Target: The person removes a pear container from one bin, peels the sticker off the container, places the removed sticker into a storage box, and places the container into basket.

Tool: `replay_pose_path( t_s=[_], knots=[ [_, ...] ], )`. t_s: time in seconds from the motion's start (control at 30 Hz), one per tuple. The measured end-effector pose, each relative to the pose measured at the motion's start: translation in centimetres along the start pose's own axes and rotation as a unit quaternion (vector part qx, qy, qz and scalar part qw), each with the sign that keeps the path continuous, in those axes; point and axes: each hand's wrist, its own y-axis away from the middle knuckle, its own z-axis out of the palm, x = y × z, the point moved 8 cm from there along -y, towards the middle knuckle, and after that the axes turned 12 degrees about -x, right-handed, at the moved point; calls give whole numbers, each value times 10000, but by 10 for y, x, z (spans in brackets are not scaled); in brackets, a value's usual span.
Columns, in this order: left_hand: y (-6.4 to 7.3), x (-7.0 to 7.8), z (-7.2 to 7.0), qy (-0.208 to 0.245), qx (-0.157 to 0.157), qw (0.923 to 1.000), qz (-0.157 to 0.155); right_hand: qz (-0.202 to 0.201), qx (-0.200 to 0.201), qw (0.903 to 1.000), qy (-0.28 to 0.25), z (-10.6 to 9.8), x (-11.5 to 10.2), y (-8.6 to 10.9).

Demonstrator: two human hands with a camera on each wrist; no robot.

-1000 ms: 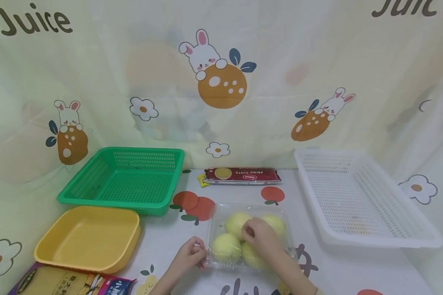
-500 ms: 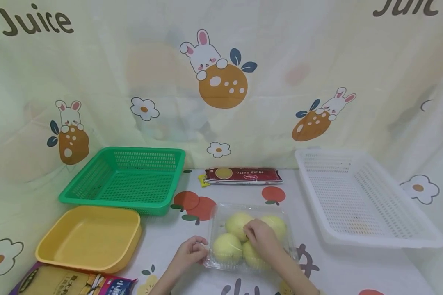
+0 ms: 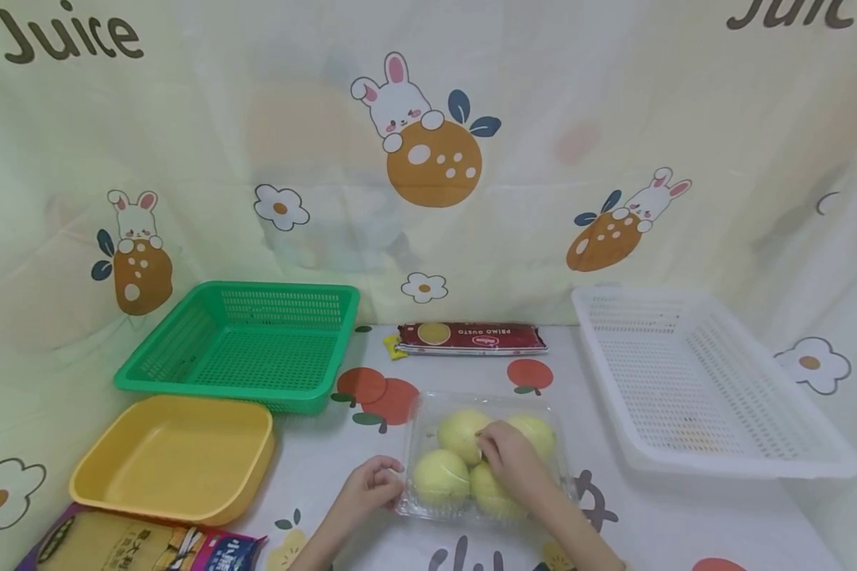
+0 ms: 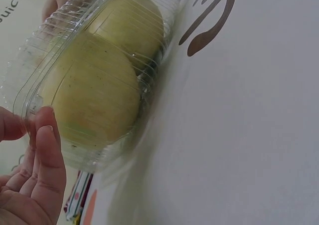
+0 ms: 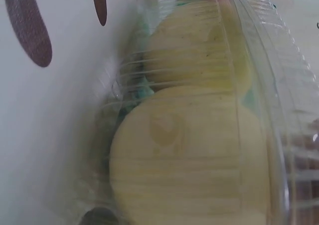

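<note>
A clear plastic clamshell box (image 3: 486, 402) holds several round yellow-green fruits (image 3: 440, 478) with small specks, like pears. At the left side of the box is my left hand (image 3: 371, 488); in the left wrist view its thumb and fingertips (image 4: 50, 135) pinch the rim of the box. My right hand (image 3: 510, 460) is over the lid with its fingers curled; whether they hold part of it I cannot tell. Through the clear wall in the right wrist view, two fruits (image 5: 189, 155) show up close.
Behind the box lies a dark red biscuit packet (image 3: 471, 339). A green basket (image 3: 264, 394) and a yellow tub (image 3: 171, 507) stand on the left, with a noodle packet (image 3: 136, 547) in front. A white basket (image 3: 728, 468) is on the right. A printed curtain (image 3: 314, 143) hangs behind.
Both hands keep nearly the same places at the box. The head view has shifted very slightly.
</note>
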Motion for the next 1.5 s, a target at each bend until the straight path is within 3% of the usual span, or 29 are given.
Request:
replay_pose_path(
  t_s=[0.33, 0.67, 0.93, 1.2, 1.5],
  knots=[
    [2, 1, 1, -9, -54, 9998, 193, 139, -150, 9995, -255, -1, 7, 1],
    [1, 2, 1, -97, -133, 9994, 312, 373, -2, 9986, -384, -7, 11, 6],
    [0, -1, 0, -118, 23, 9999, 101, 816, 97, 9932, -819, -9, 21, 8],
    [0, -2, 0, -89, -1, 9999, 110, 1046, 169, 9875, -1165, -12, 27, 11],
    [0, -3, -1, 4, -32, 10000, 57, 1177, 91, 9866, -1126, -18, 30, 14]
  ],
)
